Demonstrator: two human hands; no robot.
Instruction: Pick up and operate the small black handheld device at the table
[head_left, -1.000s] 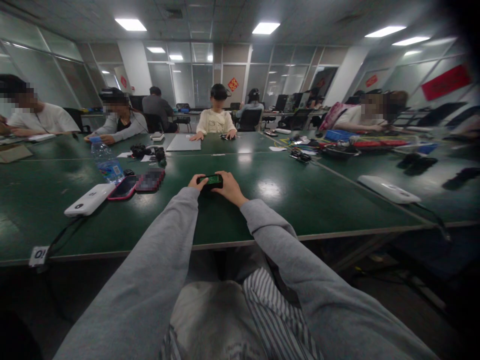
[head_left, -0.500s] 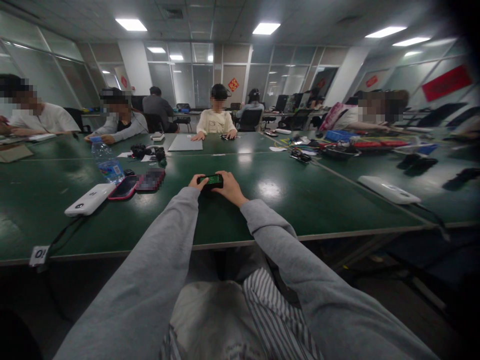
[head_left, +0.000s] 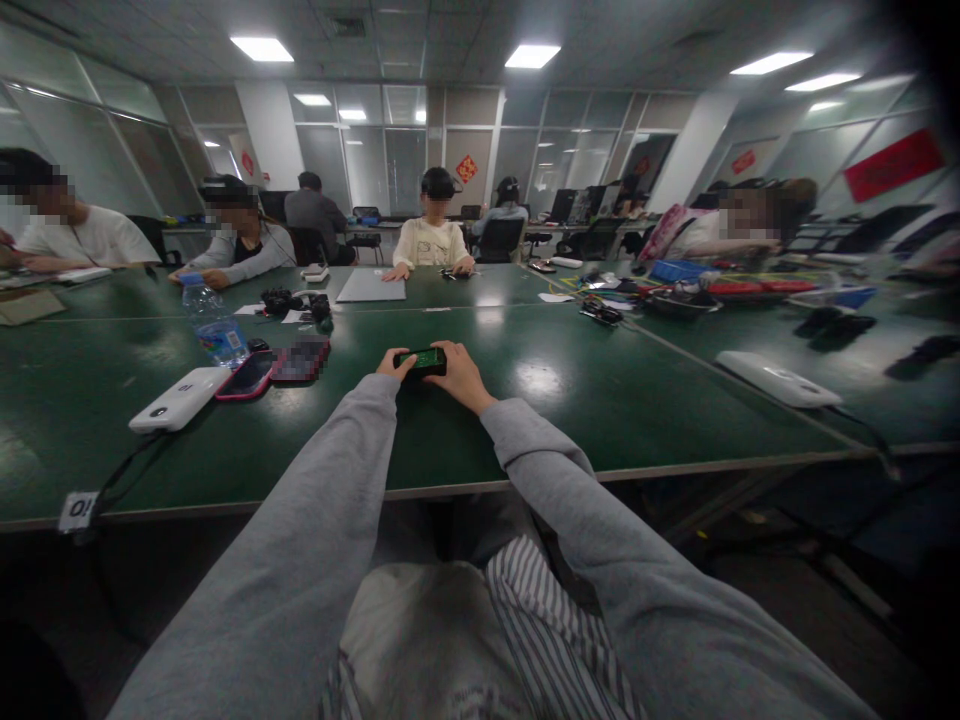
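A small black box-shaped device (head_left: 424, 359) with a green face, either a screen or a circuit board, is held between both hands at the middle of the green table (head_left: 600, 430). Around its left end my left hand (head_left: 394, 363) is closed, with the thumb lying on the near edge of the green face. My right hand (head_left: 459, 375) grips the right end, fingers on the far side and thumb toward me. The device's underside is hidden, so I cannot tell whether it touches the tabletop.
To the left lie a white power bank (head_left: 180, 398) with a cable, two phones, one pink-edged (head_left: 249, 375), and a water bottle (head_left: 214, 320). At right are another white power bank (head_left: 778, 379) and a blue tray (head_left: 679, 271) among cables. A person (head_left: 431, 245) sits opposite by a silver laptop (head_left: 372, 285).
My hands and the device stay in place. Across the table, the person's hand on the right of the frame has shifted slightly over a small dark object.
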